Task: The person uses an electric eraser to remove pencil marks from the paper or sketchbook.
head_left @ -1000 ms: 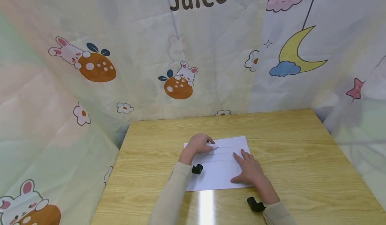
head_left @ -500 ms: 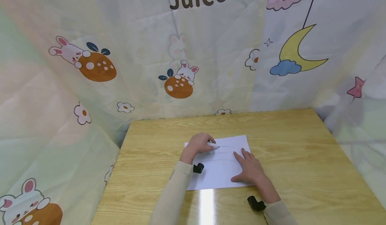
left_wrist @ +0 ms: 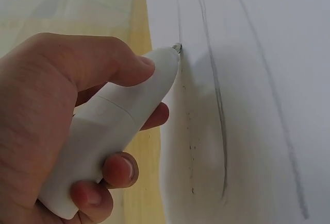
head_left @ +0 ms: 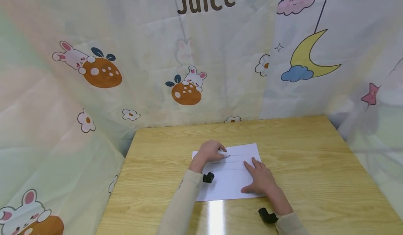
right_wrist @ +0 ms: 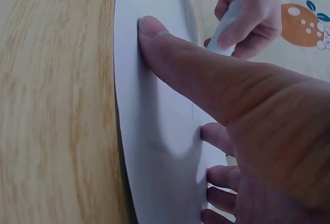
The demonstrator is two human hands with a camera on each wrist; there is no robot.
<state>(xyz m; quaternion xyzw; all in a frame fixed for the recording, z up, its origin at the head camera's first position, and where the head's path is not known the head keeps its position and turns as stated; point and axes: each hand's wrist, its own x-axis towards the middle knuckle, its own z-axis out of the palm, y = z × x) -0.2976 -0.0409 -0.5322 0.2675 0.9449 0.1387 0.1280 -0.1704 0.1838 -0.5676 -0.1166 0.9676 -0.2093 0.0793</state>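
Erasing, we judge: our left hand (head_left: 210, 151) curls its fingers around a white pen-shaped eraser (left_wrist: 119, 109) at the farthest pencil line (left_wrist: 179, 20); our right hand (head_left: 261, 178), fingers spread, steadies the paper (head_left: 225, 187) on the counter (head_left: 157, 158). Next likely calls for following that line's remainder.

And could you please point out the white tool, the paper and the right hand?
White tool (left_wrist: 111, 125): left wrist view, middle of its body.
Paper (head_left: 227, 182): head view, bare part toward its near edge.
Right hand (head_left: 261, 179): head view, back of the hand.
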